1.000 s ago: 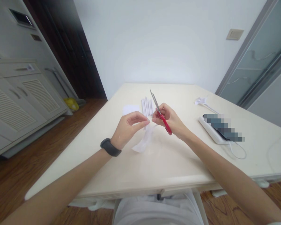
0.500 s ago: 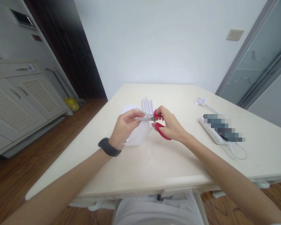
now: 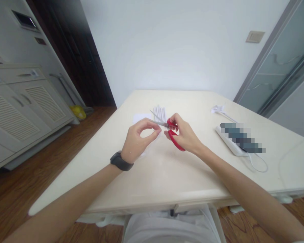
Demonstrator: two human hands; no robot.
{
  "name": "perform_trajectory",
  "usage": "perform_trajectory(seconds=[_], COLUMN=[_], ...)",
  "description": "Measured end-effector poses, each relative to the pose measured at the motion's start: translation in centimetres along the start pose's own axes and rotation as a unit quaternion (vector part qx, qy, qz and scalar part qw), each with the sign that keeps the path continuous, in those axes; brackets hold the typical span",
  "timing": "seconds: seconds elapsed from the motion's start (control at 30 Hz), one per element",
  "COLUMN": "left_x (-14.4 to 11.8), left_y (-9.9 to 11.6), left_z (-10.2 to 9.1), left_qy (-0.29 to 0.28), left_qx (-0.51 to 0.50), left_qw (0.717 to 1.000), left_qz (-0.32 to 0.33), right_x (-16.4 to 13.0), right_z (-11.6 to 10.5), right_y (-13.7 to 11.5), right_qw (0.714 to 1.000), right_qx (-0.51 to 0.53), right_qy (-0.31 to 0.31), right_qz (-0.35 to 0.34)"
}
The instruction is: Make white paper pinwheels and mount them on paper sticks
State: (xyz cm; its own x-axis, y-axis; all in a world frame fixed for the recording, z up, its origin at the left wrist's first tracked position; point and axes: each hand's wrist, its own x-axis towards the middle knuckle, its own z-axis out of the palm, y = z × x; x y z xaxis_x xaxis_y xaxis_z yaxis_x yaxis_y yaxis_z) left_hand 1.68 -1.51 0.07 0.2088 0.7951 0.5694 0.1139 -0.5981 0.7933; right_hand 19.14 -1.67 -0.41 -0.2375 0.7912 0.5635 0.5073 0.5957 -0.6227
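My right hand (image 3: 183, 135) grips a pair of red-handled scissors (image 3: 176, 141), fingers through the loops. Their metal blades stand apart and point left, above the fingertips of my left hand (image 3: 139, 138). That hand is closed in a pinch, thumb against index finger, on thin white paper (image 3: 142, 154); most of the paper is hidden behind the hand or blends with the table. Just beyond the blades, several thin white paper rolls (image 3: 162, 112) lie side by side. Another white sheet (image 3: 141, 117) lies flat behind my left hand.
On the right of the cream table (image 3: 192, 182) sits a white power strip (image 3: 226, 140) with a blurred-out dark object on it and a looped cable. A crumpled white piece (image 3: 218, 109) with a strip trailing from it lies behind. The wall (image 3: 167, 50) borders the table's far edge.
My left hand has shifted slightly right and turned, its fingertips now below the blades. The paper that hung broadly under it shows much less. The scissors blades have opened wider.
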Motion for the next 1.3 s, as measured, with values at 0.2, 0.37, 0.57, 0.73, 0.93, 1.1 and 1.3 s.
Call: perform_trajectory(seconds=[0.2,0.37,0.57,0.73,0.93,1.1,1.3], left_x=[-0.02,-0.01,-0.11,-0.03,0.03,0.00,-0.04], left_y=[-0.19,-0.13,0.02,-0.07,-0.18,-0.49,-0.72], left_z=[-0.24,-0.30,-0.20,-0.32,-0.35,-0.28,-0.26], left_qy=[-0.020,-0.012,-0.009,-0.009,0.001,0.006,0.008], left_qx=[-0.003,-0.020,-0.056,-0.044,-0.027,-0.064,-0.075], left_qw=[1.000,0.999,0.996,0.998,0.999,0.997,0.996], left_qz=[-0.009,-0.034,-0.062,-0.053,-0.030,-0.041,-0.046], right_x=[-0.21,-0.26,-0.23,-0.29,-0.31,-0.36,-0.41], right_z=[0.39,0.36,0.38,0.43,0.47,0.57,0.62], right_y=[0.28,0.34,0.13,0.17,0.31,0.34,0.24], right_qw=[0.998,0.997,0.996,0.996,0.994,0.993,0.991], right_qx=[-0.039,-0.058,-0.063,-0.065,-0.077,-0.087,-0.106], right_qy=[-0.011,-0.008,-0.004,0.008,0.011,0.020,0.026], right_qz=[-0.040,-0.054,-0.063,-0.068,-0.078,-0.080,-0.082])
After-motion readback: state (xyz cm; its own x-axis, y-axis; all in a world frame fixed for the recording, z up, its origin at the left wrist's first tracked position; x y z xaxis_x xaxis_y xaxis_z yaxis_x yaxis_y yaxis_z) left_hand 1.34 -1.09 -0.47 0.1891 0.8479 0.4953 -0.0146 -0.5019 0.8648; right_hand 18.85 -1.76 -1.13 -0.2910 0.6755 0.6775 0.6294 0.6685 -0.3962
